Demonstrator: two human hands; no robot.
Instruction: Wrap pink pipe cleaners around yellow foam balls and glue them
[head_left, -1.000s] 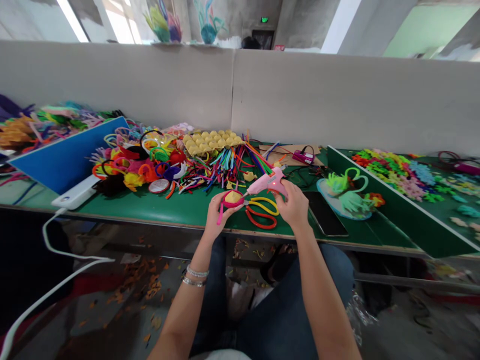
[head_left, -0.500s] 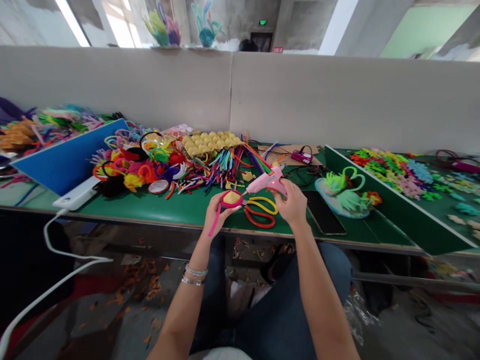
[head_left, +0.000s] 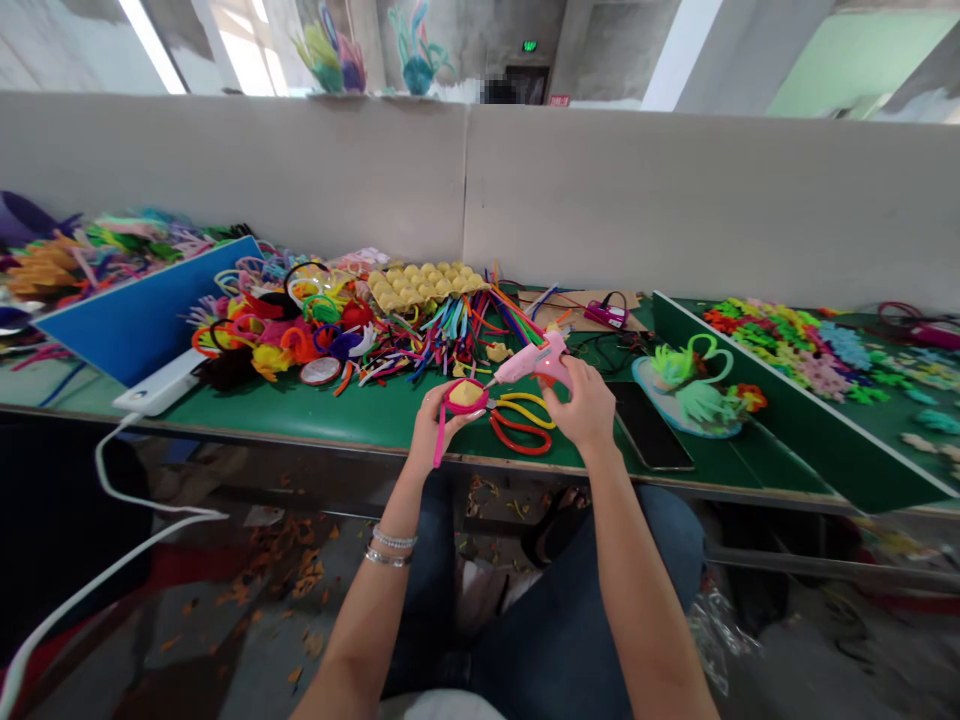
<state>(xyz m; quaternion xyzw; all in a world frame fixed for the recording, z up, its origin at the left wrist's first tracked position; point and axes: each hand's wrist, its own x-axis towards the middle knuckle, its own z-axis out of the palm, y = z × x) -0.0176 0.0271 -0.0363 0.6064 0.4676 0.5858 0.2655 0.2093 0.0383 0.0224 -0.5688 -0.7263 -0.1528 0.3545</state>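
Yellow cup-shaped piece [head_left: 466, 394], ringed with a pink fuzzy strip [head_left: 439, 442], sits in the left hand [head_left: 433, 428], above the front edge of the green tabletop [head_left: 367, 415], mid-view.

Left to right: far left, pile of mixed fuzzy bits [head_left: 124, 240] behind a tilted blue board [head_left: 154, 308]. White power strip [head_left: 160, 387] at the board's near side, white cable [head_left: 112, 490] dropping off the edge. Next, big heap of multicolor pipe-cleaner shapes [head_left: 292, 335], with a small round disc [head_left: 321, 371] at its front. Yellow bumpy tray [head_left: 426, 284] behind, loose pipe cleaners [head_left: 450, 322] just in front of it.

Left hand: grip closed around the yellow piece, fingers and thumb at its sides, loose end of the strip hanging down over the hand. Two bracelets [head_left: 391, 548] on that wrist. Pink glue gun [head_left: 531, 362] points left, nozzle at the piece's right rim; can't tell if it touches. Tool with yellow and red handles [head_left: 521, 450] lies below the gun, on the tabletop, head partly hidden.

Right hand [head_left: 589, 408]: grip wrapped around the gun's handle, index finger near the trigger, exact press unclear. Magenta box [head_left: 606, 314] on cardboard farther back. Dark phone [head_left: 654, 428] just right of the right hand, then a pale blue base [head_left: 679, 412] with green fuzzy swan-like figures [head_left: 703, 402]. Far right: slanted green board [head_left: 795, 410], heap of small bright flower-like pieces [head_left: 806, 348] beyond it.
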